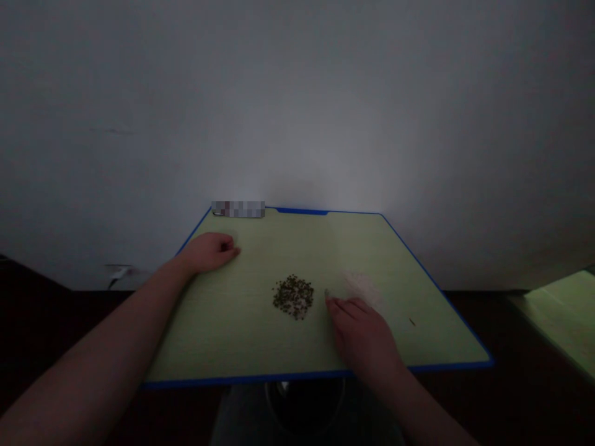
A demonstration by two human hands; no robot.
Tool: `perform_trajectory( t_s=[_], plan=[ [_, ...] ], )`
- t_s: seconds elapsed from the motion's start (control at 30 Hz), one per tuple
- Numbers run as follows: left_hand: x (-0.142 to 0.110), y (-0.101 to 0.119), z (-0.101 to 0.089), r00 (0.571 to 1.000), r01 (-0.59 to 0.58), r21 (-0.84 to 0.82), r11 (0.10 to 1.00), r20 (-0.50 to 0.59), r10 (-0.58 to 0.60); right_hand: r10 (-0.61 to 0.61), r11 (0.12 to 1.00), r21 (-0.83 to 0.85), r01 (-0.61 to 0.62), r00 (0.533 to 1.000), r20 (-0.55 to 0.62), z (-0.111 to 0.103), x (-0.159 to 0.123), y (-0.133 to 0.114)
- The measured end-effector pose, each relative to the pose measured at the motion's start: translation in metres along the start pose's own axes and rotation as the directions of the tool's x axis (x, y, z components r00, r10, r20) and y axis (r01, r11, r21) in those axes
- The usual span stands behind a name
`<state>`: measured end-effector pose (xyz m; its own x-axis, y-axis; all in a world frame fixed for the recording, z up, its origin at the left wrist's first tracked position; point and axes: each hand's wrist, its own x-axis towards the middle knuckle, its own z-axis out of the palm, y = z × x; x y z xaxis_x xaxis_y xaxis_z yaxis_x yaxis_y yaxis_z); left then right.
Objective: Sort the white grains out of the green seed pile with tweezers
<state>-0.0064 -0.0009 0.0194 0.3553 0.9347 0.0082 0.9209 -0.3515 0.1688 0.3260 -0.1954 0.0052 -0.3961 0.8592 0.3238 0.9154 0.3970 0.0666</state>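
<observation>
The left hand (209,253) lay loosely closed near the counter's (209,353) left edge; the right hand (365,337), grip unclear, needed light touches beside the dark grains (294,297).

hands (211,253) (365,334): 2 | dark-speckled pile (294,297): 1 | pale pile (362,286): 1 | thin stick (412,322): 1

Shows a bare, smooth, rounded left forearm (106,334) at eight o'clock, tapering to a bare wrist and left hand (211,251). Has an equally bare right forearm (425,399) at five o'clock, below the right hand (365,334). Wears dark greyish cloth (242,412) over the legs at six o'clock, too dim for detail.
</observation>
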Motion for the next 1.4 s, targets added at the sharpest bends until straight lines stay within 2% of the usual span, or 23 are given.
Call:
perform_trajectory(
  t_s=[0.1, 0.2, 0.37, 0.47, 0.57, 0.67, 0.73, 0.8, 0.83, 0.9, 0.97, 1.07, 1.2, 1.27, 1.33, 1.4],
  plan=[
    [0.0, 0.001, 0.0, 1.0, -0.005, 0.007, 1.0, 0.0, 0.005, -0.084, 0.996, 0.02, 0.084, 0.996, 0.005, 0.003, 0.0, -0.01],
    [0.0, 0.001, 0.0, 1.0, -0.009, 0.002, 1.0, -0.002, 0.009, -0.094, 0.995, 0.038, 0.093, 0.995, 0.023, 0.005, 0.009, -0.013],
    [0.0, 0.001, 0.0, 1.0, -0.01, -0.014, 1.0, -0.002, 0.01, 0.033, 0.999, 0.025, -0.036, 0.991, 0.13, 0.001, 0.025, -0.007],
    [0.0, 0.0, 0.0, 1.0, -0.003, -0.01, 1.0, 0.002, 0.003, 0.106, 0.993, 0.043, -0.112, 0.987, 0.124, -0.006, 0.027, 0.0],
    [0.0, 0.0, 0.001, 1.0, -0.009, 0.001, 1.0, -0.001, 0.009, 0.194, 0.97, 0.139, -0.197, 0.98, 0.033, -0.02, 0.028, 0.015],
    [0.001, 0.0, 0.001, 1.0, -0.011, 0.005, 1.0, 0.001, 0.011, 0.247, 0.937, 0.271, -0.219, 0.966, -0.075, -0.036, 0.038, 0.043],
    [0.001, 0.0, 0.001, 1.0, -0.001, 0.003, 1.0, 0.005, 0.001, 0.249, 0.912, 0.349, -0.213, 0.967, -0.062, -0.043, 0.054, 0.067],
    [0.001, 0.001, 0.001, 1.0, 0.005, 0.001, 1.0, 0.005, -0.005, 0.143, 0.869, 0.472, -0.151, 0.988, 0.054, -0.042, 0.076, 0.092],
    [0.0, 0.001, 0.0, 1.0, 0.003, -0.004, 1.0, 0.004, -0.003, 0.058, 0.821, 0.556, -0.126, 0.989, 0.138, -0.039, 0.089, 0.102],
    [0.0, 0.001, 0.0, 1.0, -0.002, -0.014, 1.0, 0.002, 0.002, -0.046, 0.777, 0.622, -0.101, 0.975, 0.215, -0.03, 0.115, 0.116],
    [-0.001, 0.002, -0.001, 1.0, 0.004, -0.018, 1.0, 0.0, -0.004, -0.174, 0.733, 0.675, -0.077, 0.94, 0.295, -0.018, 0.138, 0.12],
    [-0.001, 0.003, -0.002, 1.0, 0.001, -0.011, 1.0, -0.01, -0.001, -0.348, 0.683, 0.729, -0.046, 0.857, 0.38, -0.002, 0.161, 0.111],
    [-0.001, 0.001, 0.0, 1.0, -0.011, -0.01, 1.0, -0.009, 0.011, -0.489, 0.654, 0.756, -0.021, 0.75, 0.444, 0.007, 0.164, 0.097],
    [0.0, -0.001, 0.001, 1.0, -0.014, -0.005, 1.0, -0.009, 0.014, -0.521, 0.651, 0.759, -0.021, 0.716, 0.466, 0.007, 0.157, 0.098],
    [0.001, -0.003, 0.002, 1.0, -0.021, -0.004, 1.0, -0.012, 0.021, -0.529, 0.648, 0.761, -0.027, 0.703, 0.475, 0.005, 0.149, 0.105],
    [0.002, -0.004, 0.003, 0.999, -0.027, -0.009, 1.0, -0.02, 0.027, -0.521, 0.641, 0.767, -0.034, 0.715, 0.466, 0.0, 0.143, 0.113]
  ],
)
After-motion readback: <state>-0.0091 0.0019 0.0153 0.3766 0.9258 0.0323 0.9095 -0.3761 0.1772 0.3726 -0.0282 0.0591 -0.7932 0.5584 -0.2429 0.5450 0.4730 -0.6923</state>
